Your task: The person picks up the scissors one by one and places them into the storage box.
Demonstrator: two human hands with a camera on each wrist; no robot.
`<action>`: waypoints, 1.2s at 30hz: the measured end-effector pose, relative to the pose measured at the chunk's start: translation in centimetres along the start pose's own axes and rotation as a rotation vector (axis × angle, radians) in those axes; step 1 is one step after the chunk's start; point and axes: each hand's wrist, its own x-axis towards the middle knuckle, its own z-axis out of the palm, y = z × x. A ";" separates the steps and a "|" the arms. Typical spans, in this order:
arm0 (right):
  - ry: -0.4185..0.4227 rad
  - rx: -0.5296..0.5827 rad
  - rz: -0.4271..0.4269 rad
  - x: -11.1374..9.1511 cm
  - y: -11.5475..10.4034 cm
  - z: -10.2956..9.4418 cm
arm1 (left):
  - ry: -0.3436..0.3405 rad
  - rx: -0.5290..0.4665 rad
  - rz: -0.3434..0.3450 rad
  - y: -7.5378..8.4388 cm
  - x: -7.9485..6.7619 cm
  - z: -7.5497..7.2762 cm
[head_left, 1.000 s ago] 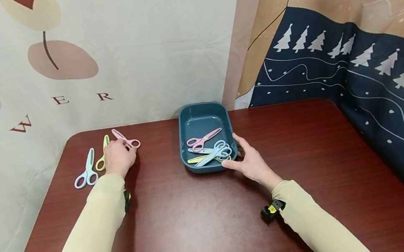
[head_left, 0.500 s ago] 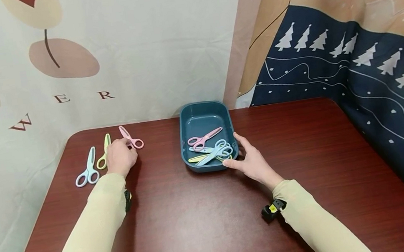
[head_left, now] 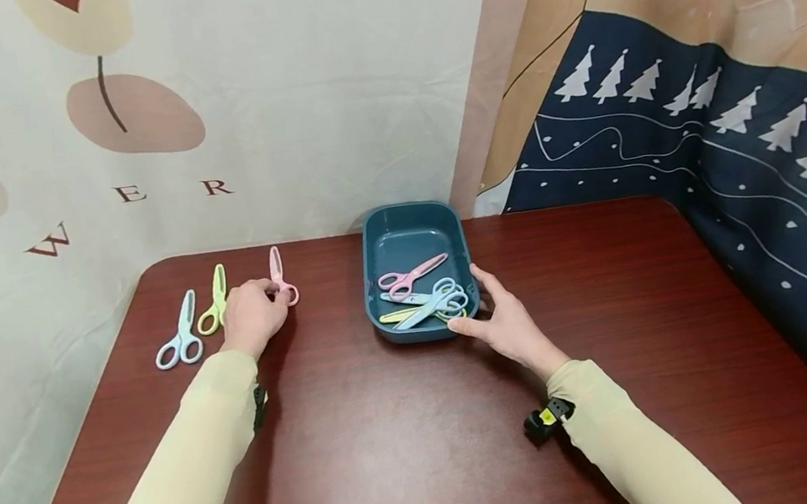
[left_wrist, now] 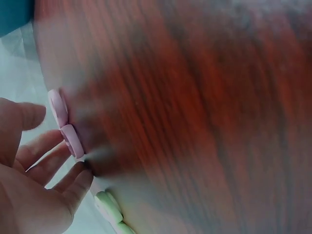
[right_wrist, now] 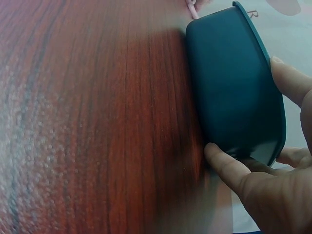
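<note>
My left hand [head_left: 254, 314] is at pink scissors [head_left: 279, 274] near the table's back edge. In the left wrist view, its fingertips reach to the pink handle loops [left_wrist: 72, 140], while the thumb stands apart from them. Left of the hand lie yellow-green scissors [head_left: 217, 287], then light blue scissors [head_left: 185, 317], blades toward the back. My right hand [head_left: 509, 323] holds the near right corner of a dark teal tray [head_left: 367, 261], thumb on the front side and fingers along the right wall. Pink scissors [head_left: 417, 271] lie on top in the tray, with blue scissors [head_left: 429, 306] and a yellow-green blade [head_left: 396, 317].
The reddish-brown wooden table [head_left: 367, 450] ends at a pale printed cloth [head_left: 298, 130] behind. A navy cloth [head_left: 625, 145] with white trees hangs at the right. Each wrist carries a small black camera, such as the right one [head_left: 545, 421].
The pink scissors by my left hand have turned from slanting left to nearly upright in view and shifted slightly right, the hand moving with them. The right hand has stayed on the tray.
</note>
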 end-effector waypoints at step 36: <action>-0.008 -0.007 0.011 0.0 0.0 -0.1 | -0.066 -0.022 0.052 1.5 -1.8 0.1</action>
